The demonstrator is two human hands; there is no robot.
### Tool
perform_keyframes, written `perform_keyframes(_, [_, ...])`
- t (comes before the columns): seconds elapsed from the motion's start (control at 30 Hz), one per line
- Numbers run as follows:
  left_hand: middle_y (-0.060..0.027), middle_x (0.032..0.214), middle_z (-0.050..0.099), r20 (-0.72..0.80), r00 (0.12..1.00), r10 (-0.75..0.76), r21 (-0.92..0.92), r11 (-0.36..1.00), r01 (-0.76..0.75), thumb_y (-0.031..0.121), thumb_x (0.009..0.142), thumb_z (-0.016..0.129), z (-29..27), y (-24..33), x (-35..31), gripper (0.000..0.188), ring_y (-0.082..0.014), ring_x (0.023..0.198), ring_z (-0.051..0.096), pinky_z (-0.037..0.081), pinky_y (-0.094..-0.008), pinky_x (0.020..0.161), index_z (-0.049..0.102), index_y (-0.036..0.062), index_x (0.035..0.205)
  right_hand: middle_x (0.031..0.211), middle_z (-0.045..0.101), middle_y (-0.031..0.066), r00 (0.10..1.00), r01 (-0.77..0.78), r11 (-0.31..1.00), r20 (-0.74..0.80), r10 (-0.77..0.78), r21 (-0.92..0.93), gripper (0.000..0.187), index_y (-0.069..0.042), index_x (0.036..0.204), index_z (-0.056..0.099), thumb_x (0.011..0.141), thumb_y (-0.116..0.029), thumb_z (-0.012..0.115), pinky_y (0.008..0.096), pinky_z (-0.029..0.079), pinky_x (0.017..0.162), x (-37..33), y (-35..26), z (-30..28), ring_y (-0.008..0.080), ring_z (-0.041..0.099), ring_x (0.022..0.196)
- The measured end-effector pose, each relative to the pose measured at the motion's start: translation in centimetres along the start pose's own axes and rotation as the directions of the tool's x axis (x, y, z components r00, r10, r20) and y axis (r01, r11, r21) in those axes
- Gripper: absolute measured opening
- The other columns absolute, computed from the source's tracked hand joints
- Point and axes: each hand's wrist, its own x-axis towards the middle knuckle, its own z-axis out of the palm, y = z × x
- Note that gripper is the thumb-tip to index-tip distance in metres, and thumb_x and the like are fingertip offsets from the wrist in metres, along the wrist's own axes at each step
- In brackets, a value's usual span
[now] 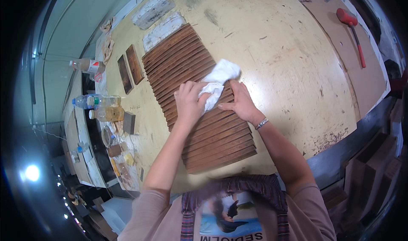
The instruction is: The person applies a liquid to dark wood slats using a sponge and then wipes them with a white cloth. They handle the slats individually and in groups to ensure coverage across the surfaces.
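A row of brown wooden slats (176, 56) lies side by side across the table, slanting from upper left to lower middle. My left hand (189, 101) is closed on a crumpled white cloth (223, 71), its fingers bent over the slats. Part of the cloth is hidden under that hand, and the rest spreads toward the slats' right edge. My right hand (244, 103) rests at the right ends of the slats with its fingers and thumb apart, close beside the cloth. A bracelet circles the right wrist.
Two short wooden pieces (135, 64) lie left of the slats. White stained blocks (163, 30) stand beyond them. Several plastic bottles (108, 113) and a dark block (129, 123) line the table's left side. A red mallet (349, 22) lies on brown board at the far right.
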Motion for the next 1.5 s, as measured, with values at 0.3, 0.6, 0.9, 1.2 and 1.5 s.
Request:
perform_keyframes(0.3, [-0.0045, 0.088, 0.062, 0.117, 0.992, 0.043, -0.042, 0.998, -0.038, 0.022, 0.081, 0.073, 1.1, 2.3, 3.1, 0.024, -0.0234, 0.091, 0.059, 0.039, -0.039, 0.081, 0.077, 0.0139, 0.104, 0.136, 0.055, 0.0151, 0.988, -0.018, 0.994, 0.157, 0.002, 0.103, 0.08, -0.006, 0.14, 0.048, 0.072, -0.024, 0.084, 0.0428, 0.029, 0.115, 0.3, -0.5, -1.7, 0.036, 0.045, 0.129])
perform_keyframes(0.6, [-0.004, 0.094, 0.07, 0.157, 0.867, -0.473, -0.749, 0.516, 0.417, 0.006, 0.092, 0.067, -0.1, 0.3, 3.2, 0.012, -0.0101, 0.085, 0.062, 0.049, -0.0244, 0.077, 0.071, -0.0025, 0.1, 0.147, 0.046, 0.0238, 0.995, -0.003, 1.0, 0.1, 0.002, 0.013, 0.086, 0.0, 0.145, 0.043, 0.074, -0.025, 0.083, 0.0457, 0.028, 0.117, 0.2, 0.3, -0.2, 0.0404, 0.041, 0.135])
perform_keyframes(0.9, [-0.0094, 0.109, 0.068, 0.219, 0.374, -0.901, -0.923, -0.067, 0.379, 0.003, 0.096, 0.052, -7.6, -14.7, -13.1, 0.026, -0.0207, 0.093, 0.068, 0.057, -0.0364, 0.08, 0.06, 0.001, 0.121, 0.16, 0.029, 0.0266, 0.977, 0.013, 1.0, 0.215, -0.011, -0.006, 0.107, 0.003, 0.156, 0.022, 0.077, -0.036, 0.082, 0.0463, 0.01, 0.126, 1.6, 0.3, -0.6, 0.0361, 0.023, 0.151])
perform_keyframes(1.2, [-0.0083, 0.098, 0.069, 0.353, 0.406, -0.843, -0.889, -0.167, 0.426, -0.001, 0.097, 0.054, -2.8, -11.0, -10.8, 0.015, -0.0181, 0.08, 0.069, 0.059, -0.0314, 0.07, 0.062, 0.0026, 0.109, 0.154, 0.037, 0.0255, 0.983, -0.073, 0.995, 0.175, 0.06, 0.067, 0.111, 0.003, 0.157, 0.02, 0.072, -0.026, 0.086, 0.0445, 0.022, 0.122, 2.1, 0.2, 0.0, 0.0384, 0.033, 0.144])
perform_keyframes(1.5, [-0.0127, 0.1, 0.061, 0.032, 0.989, 0.143, -0.138, 0.981, -0.137, 0.007, 0.077, 0.073, -0.6, -2.4, 1.7, 0.026, -0.0331, 0.098, 0.058, 0.048, -0.0435, 0.085, 0.068, 0.0053, 0.103, 0.146, 0.046, 0.0235, 0.996, -0.064, 0.978, 0.081, 0.048, 0.201, 0.094, 0.002, 0.146, 0.04, 0.067, -0.02, 0.086, 0.0438, 0.032, 0.117, 2.0, 0.7, 0.9, 0.0386, 0.041, 0.136])
